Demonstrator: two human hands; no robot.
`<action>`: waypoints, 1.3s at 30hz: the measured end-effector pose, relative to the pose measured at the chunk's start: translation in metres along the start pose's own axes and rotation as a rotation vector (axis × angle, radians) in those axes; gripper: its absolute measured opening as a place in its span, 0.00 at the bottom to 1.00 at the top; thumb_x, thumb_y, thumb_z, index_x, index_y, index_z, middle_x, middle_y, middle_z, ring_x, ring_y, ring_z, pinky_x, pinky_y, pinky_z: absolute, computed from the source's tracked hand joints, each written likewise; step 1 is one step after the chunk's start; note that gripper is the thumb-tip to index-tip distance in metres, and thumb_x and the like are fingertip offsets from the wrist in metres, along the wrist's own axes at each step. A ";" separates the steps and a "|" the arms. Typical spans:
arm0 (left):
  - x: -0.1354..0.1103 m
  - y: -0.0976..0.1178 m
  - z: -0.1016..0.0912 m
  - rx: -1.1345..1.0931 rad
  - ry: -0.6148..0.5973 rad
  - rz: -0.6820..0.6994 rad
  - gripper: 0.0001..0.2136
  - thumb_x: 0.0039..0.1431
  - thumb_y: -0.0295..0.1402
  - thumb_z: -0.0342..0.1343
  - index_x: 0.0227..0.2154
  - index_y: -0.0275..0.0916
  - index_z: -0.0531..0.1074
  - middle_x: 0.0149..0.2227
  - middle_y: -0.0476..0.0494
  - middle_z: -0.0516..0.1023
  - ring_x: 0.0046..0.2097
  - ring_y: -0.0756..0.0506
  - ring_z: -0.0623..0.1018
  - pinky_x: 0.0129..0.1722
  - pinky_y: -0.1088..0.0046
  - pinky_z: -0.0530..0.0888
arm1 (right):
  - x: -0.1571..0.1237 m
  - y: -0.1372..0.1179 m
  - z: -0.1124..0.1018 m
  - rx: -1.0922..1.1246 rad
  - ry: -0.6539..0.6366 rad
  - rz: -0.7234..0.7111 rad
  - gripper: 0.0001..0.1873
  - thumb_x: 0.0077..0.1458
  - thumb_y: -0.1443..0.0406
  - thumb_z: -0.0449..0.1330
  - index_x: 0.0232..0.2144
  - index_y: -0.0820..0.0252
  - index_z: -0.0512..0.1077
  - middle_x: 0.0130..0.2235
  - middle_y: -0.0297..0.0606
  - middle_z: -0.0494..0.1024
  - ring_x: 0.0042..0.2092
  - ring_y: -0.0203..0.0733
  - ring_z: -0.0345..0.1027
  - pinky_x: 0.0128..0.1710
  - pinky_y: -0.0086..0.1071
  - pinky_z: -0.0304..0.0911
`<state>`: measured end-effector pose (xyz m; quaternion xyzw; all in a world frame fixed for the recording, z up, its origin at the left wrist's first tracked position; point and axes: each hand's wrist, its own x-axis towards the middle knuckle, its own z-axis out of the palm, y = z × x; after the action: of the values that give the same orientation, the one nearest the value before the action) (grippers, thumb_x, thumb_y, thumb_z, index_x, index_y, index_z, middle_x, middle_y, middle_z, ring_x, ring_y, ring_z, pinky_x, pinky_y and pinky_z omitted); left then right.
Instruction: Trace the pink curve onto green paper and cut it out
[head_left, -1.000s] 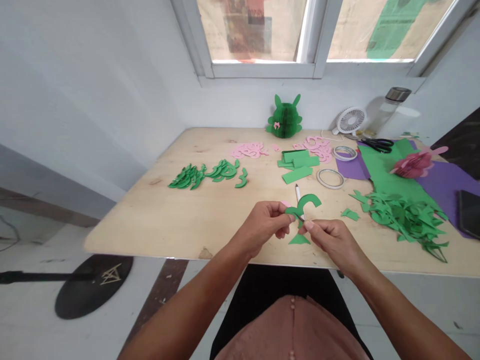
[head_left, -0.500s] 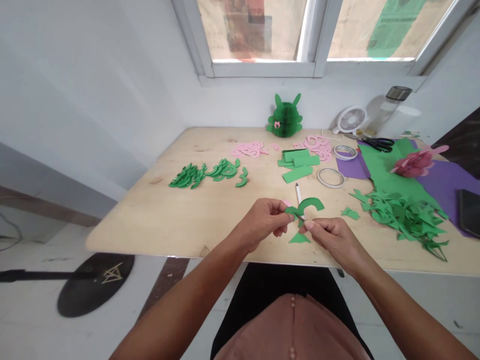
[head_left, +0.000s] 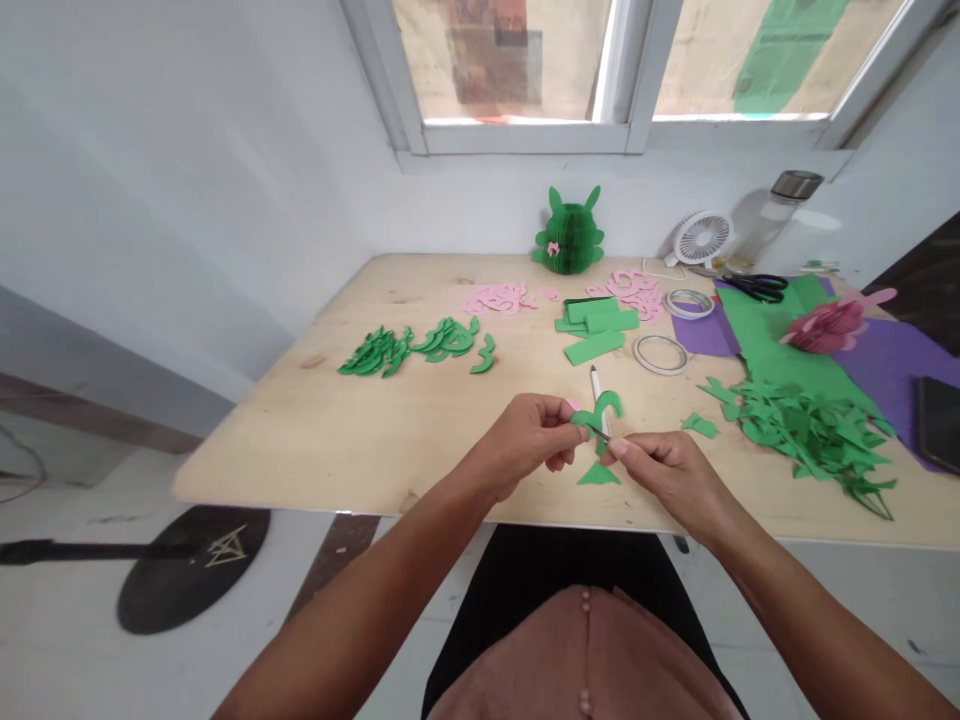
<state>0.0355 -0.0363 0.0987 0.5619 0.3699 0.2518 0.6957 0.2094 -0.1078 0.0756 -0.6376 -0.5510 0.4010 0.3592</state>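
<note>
My left hand (head_left: 536,440) is closed in a pinch on a curved green paper cutout (head_left: 609,401), whose rounded end bends above the fingers. My right hand (head_left: 664,475) is closed around a thin dark-bladed tool (head_left: 601,433). Its narrow tip touches the paper between my hands, while its handle is hidden in my fingers. Just below lies a small green paper triangle (head_left: 598,474) on the table. A white pen (head_left: 596,381) sits behind the cutout, partly covered by it.
Piles of green arc cutouts (head_left: 376,352) and pink paper pieces (head_left: 497,298) lie left and behind. Green strips (head_left: 600,320), tape rolls (head_left: 660,355), black scissors (head_left: 756,288) and green scraps (head_left: 814,435) spread rightward. A green paper figure (head_left: 570,240), fan (head_left: 703,238) and bottle (head_left: 776,220) stand at the back.
The green curve above my hands looks narrower now; its right end no longer reaches as far right. Both hands stay almost in place.
</note>
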 end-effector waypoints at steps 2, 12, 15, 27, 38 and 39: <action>0.001 -0.002 0.000 -0.005 0.004 0.001 0.07 0.44 0.32 0.60 0.18 0.36 0.68 0.15 0.52 0.67 0.19 0.54 0.65 0.21 0.77 0.61 | 0.000 0.000 0.000 0.002 -0.002 0.010 0.23 0.52 0.50 0.55 0.24 0.63 0.79 0.20 0.31 0.57 0.25 0.34 0.50 0.25 0.29 0.48; -0.002 -0.022 0.009 -0.231 0.112 -0.017 0.11 0.45 0.36 0.63 0.21 0.36 0.69 0.20 0.48 0.73 0.22 0.53 0.70 0.27 0.76 0.68 | -0.014 0.012 0.007 0.297 0.010 0.127 0.24 0.55 0.49 0.54 0.29 0.64 0.75 0.18 0.26 0.50 0.21 0.30 0.40 0.20 0.29 0.36; -0.005 -0.029 0.018 -0.339 0.147 -0.031 0.11 0.44 0.37 0.64 0.23 0.35 0.71 0.23 0.46 0.76 0.25 0.51 0.73 0.30 0.74 0.70 | -0.014 0.013 0.016 0.435 0.103 0.123 0.23 0.53 0.49 0.57 0.30 0.64 0.75 0.18 0.26 0.52 0.21 0.30 0.39 0.20 0.28 0.35; -0.012 -0.049 0.041 -0.386 0.341 0.061 0.08 0.44 0.35 0.65 0.23 0.35 0.77 0.28 0.46 0.77 0.29 0.51 0.72 0.31 0.74 0.71 | -0.006 -0.001 0.037 0.545 0.296 0.138 0.12 0.41 0.59 0.66 0.23 0.62 0.71 0.21 0.27 0.61 0.22 0.29 0.45 0.19 0.26 0.40; -0.016 -0.043 0.034 -0.353 0.371 0.033 0.08 0.43 0.32 0.64 0.24 0.35 0.72 0.19 0.52 0.72 0.23 0.53 0.71 0.27 0.77 0.68 | -0.006 -0.002 0.025 0.414 0.172 0.048 0.13 0.48 0.56 0.63 0.27 0.62 0.72 0.22 0.28 0.61 0.24 0.32 0.51 0.24 0.27 0.48; -0.016 -0.042 0.033 -0.364 0.384 0.040 0.08 0.43 0.32 0.65 0.24 0.35 0.71 0.20 0.52 0.72 0.23 0.53 0.71 0.27 0.77 0.69 | -0.008 0.000 0.024 0.405 0.158 0.050 0.15 0.50 0.55 0.61 0.30 0.62 0.73 0.22 0.28 0.60 0.24 0.31 0.49 0.22 0.27 0.45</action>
<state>0.0499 -0.0783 0.0650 0.3765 0.4324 0.4297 0.6975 0.1867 -0.1156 0.0667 -0.5953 -0.4132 0.4610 0.5122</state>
